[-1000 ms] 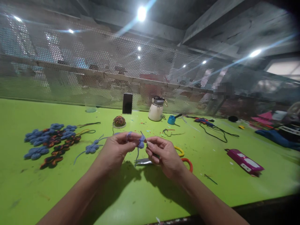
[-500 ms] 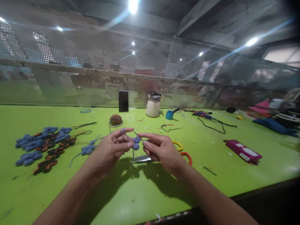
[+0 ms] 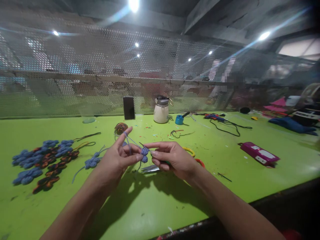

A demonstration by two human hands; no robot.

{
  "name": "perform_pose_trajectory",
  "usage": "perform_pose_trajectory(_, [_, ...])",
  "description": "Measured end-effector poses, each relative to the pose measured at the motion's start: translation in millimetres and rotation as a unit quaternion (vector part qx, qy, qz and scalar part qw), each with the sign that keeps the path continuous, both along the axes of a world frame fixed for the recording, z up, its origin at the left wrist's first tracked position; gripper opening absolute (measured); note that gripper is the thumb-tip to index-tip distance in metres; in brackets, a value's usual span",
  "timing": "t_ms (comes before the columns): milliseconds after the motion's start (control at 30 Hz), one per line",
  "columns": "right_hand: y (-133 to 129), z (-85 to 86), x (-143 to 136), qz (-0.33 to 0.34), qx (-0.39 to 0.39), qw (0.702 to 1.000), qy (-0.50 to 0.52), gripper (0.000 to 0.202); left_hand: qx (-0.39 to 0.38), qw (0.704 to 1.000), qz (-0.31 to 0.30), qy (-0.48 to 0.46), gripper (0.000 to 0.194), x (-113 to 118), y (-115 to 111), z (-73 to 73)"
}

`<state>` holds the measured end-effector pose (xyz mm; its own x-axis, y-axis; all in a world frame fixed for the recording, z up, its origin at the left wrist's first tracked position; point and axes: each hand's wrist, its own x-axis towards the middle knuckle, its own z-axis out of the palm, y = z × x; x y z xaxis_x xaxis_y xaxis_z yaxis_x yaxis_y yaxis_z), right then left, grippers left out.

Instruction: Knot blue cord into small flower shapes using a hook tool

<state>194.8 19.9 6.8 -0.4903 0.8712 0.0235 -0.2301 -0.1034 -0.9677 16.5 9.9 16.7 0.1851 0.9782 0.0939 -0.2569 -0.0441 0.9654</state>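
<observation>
My left hand (image 3: 126, 153) pinches a small piece of blue crochet (image 3: 144, 154) between thumb and fingers. Its raised index finger carries a strand of blue yarn (image 3: 133, 140) that runs down to the piece. In my right hand (image 3: 172, 156) is a thin crochet hook (image 3: 141, 144), its tip passing through loops at the top of the work. Below the right hand lie scissors (image 3: 150, 168) with red and yellow handles, partly hidden by that hand. A finished-looking blue crochet flower (image 3: 92, 161) with loose tails rests left of my left hand.
Several blue crochet flowers (image 3: 27, 176) and dark orange-black ones (image 3: 46, 184) lie at left. Behind my hands are a multicoloured yarn ball (image 3: 121, 128), a phone (image 3: 129, 108), a white jar (image 3: 161, 112) and a blue pot (image 3: 179, 120). At right sit a glue gun (image 3: 214, 117) and a purple case (image 3: 258, 154).
My left index finger has lifted, drawing the blue yarn up into a taut strand. The crochet piece and hook stay together between my hands. The view has shifted slightly.
</observation>
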Motion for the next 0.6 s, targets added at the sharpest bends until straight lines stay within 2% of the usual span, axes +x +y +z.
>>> perform_pose_trajectory(367, [0.4, 2.7, 3.2, 0.036, -0.008, 0.999, 0.0, 0.039, -0.015, 1.0, -0.006, 0.001, 0.1, -3.6, 1.3, 0.2])
perform_pose_trajectory(600, [2.0, -0.8, 2.2, 0.03, -0.013, 0.999, 0.015, 0.025, -0.018, 1.0, -0.002, -0.011, 0.101, -3.7, 1.7, -0.1])
